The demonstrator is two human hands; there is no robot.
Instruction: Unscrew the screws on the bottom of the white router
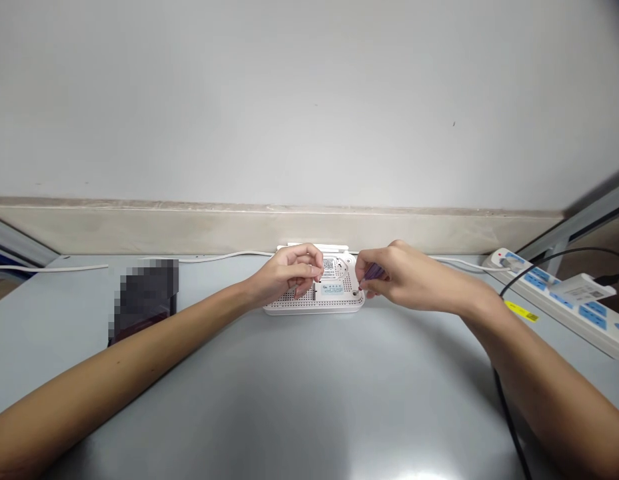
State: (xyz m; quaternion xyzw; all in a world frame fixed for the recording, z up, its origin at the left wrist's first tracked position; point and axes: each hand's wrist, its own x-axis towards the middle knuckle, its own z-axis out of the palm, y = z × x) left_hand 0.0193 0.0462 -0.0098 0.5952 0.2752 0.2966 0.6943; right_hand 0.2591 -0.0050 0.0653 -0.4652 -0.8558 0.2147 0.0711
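A white router [309, 309] lies with its perforated, labelled underside up near the wall. My left hand [292, 270] is over its left part, thumb and index finger pressed together; whatever is between them, if anything, is too small to make out. At the right end, my right hand [396, 275] is closed around a small purple object [373, 271], mostly hidden by the fingers. Those fingertips are close to a round hole [356, 293] in the router's near right corner. White antennas [329, 247] lie along its far side.
A power strip [554, 293] with a plugged-in white adapter [582, 289] lies at right. A black cable [504, 407] runs past my right arm. A white cable [229, 255] follows the wall. A dark, partly pixelated object [146, 297] is on the grey table [269, 400] at left.
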